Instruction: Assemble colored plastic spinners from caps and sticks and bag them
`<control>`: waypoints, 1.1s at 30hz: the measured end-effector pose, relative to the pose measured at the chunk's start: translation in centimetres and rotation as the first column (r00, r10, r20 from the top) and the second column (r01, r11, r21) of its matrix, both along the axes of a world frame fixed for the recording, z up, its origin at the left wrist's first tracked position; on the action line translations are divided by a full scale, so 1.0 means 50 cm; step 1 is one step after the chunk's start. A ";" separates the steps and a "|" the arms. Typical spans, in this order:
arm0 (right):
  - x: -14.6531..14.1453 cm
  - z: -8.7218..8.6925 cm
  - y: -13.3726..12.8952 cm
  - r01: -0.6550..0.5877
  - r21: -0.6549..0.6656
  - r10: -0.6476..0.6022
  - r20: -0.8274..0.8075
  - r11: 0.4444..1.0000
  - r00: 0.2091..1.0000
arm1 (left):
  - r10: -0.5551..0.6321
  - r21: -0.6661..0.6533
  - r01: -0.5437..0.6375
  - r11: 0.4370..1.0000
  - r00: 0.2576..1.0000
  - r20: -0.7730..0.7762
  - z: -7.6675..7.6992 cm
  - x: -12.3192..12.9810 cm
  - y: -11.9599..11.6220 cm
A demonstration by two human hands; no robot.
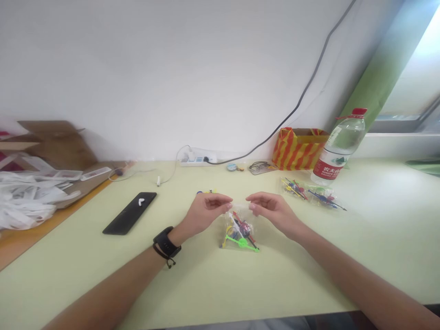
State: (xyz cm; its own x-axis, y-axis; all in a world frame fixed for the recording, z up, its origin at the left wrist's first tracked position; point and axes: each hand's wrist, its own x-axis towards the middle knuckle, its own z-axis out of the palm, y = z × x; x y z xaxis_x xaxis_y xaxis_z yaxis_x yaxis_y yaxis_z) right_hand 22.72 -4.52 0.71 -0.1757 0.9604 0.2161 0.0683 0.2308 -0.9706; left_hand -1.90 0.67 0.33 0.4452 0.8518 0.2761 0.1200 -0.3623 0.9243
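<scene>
A clear plastic bag (237, 231) of colourful plastic arrow spinners is pinched at its top edge by both hands, over the middle of the table. My left hand (208, 211), with a black watch on the wrist, grips the upper left corner between thumb and fingers. On the upper right corner, my right hand (271, 211) has a like pinch. Inside the bag a bright green arrow spinner (242, 242) lies lowest, with white, red, yellow and dark ones above it. Some small coloured pieces (206, 191) show partly behind my left hand.
Two similar bags (325, 197) lie right, near a large water bottle (335, 151) and a striped bag (299, 149). A black phone (129, 215) with a white earbud lies left. A power strip (197, 158) sits by the wall. White plastic strips (27, 197) crowd the far left.
</scene>
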 end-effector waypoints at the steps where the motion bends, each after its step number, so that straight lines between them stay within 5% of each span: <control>1: 0.000 0.001 0.001 -0.006 -0.002 0.006 0.024 1.000 1.000 | 0.002 0.008 -0.002 1.000 1.000 -0.005 0.000 -0.001 0.001; 11: 0.000 -0.004 0.007 0.056 0.125 -0.079 0.194 0.991 0.978 | -0.010 0.199 0.049 0.979 0.981 -0.196 0.021 -0.011 0.006; 19: 0.011 -0.010 0.013 0.022 0.033 -0.022 0.007 0.999 1.000 | -0.068 0.077 0.071 0.994 0.997 -0.047 0.013 -0.013 0.011; 27: 0.014 -0.018 0.016 0.031 0.135 -0.028 -0.029 0.990 0.999 | -0.051 0.028 0.049 0.998 0.995 0.086 0.005 -0.012 0.010; 33: 0.006 -0.014 0.009 0.052 0.182 -0.054 0.008 0.982 0.998 | -0.051 0.043 0.049 0.998 0.998 0.032 0.009 -0.008 0.003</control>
